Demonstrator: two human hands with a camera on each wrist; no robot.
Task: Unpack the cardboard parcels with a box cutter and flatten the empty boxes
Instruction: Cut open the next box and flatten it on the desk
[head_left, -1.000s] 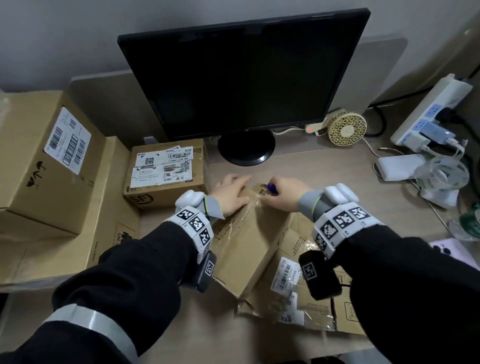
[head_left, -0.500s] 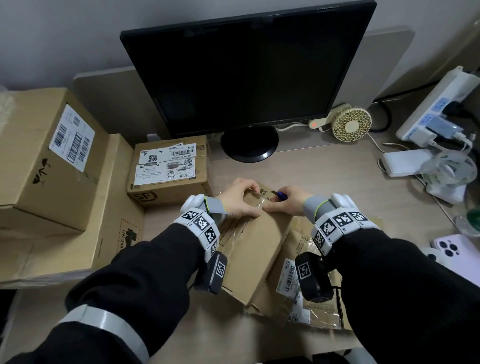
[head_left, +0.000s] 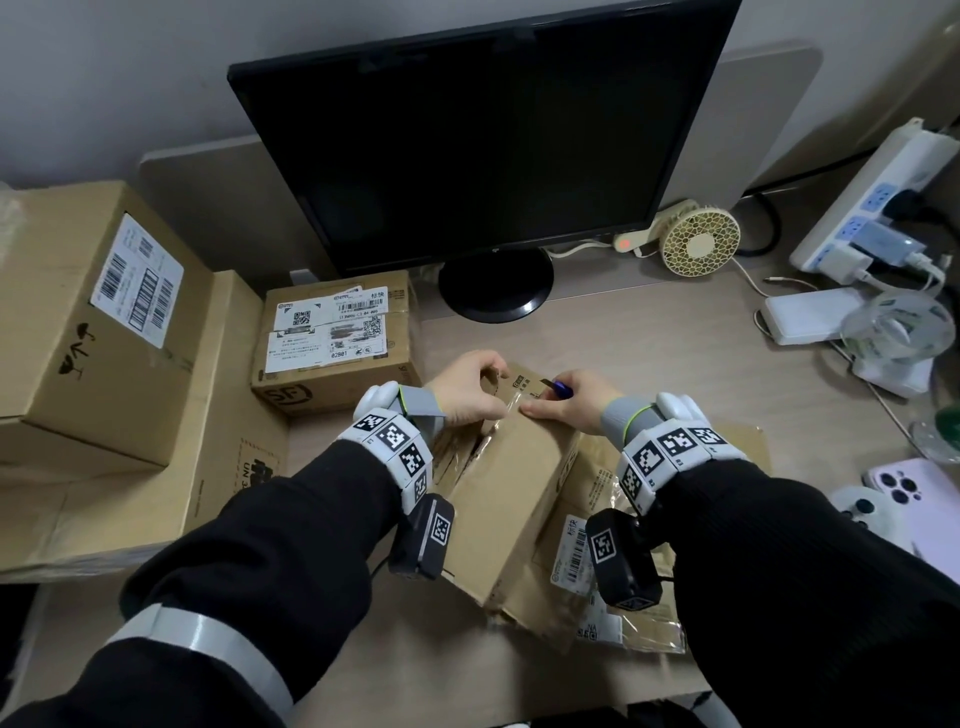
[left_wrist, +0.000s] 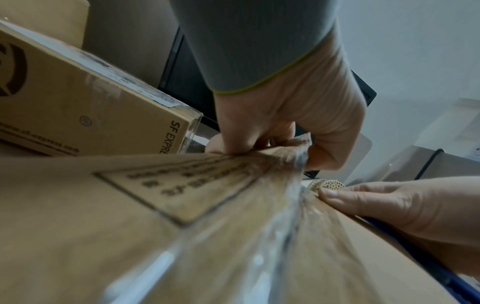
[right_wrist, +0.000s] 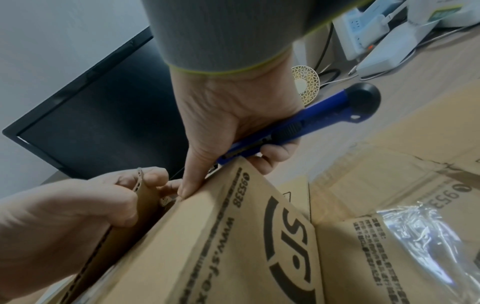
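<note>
A brown cardboard parcel (head_left: 511, 493) with clear tape lies in front of me on the desk (head_left: 649, 343), on top of flattened cardboard (head_left: 613, 525). My left hand (head_left: 470, 389) curls round the far edge of the parcel's left top flap (right_wrist: 141, 195) and lifts it. My right hand (head_left: 563, 402) grips a blue box cutter (right_wrist: 298, 127) in its curled fingers, while its thumb (right_wrist: 192, 181) presses on the right flap beside the seam. The cutter's tip (head_left: 558, 387) pokes out above the knuckles. The inside of the parcel is hidden.
A sealed SF parcel (head_left: 332, 343) sits just left of my hands, with two bigger boxes (head_left: 88, 322) stacked further left. Behind stand a black monitor (head_left: 483, 140), a small fan (head_left: 698, 241), a power strip (head_left: 872, 202) and cables. A phone (head_left: 914, 493) lies at the right.
Both hands drew a little nearer along the parcel top. The left hand went from lying flat on the box to curling round the flap edge and raising it.
</note>
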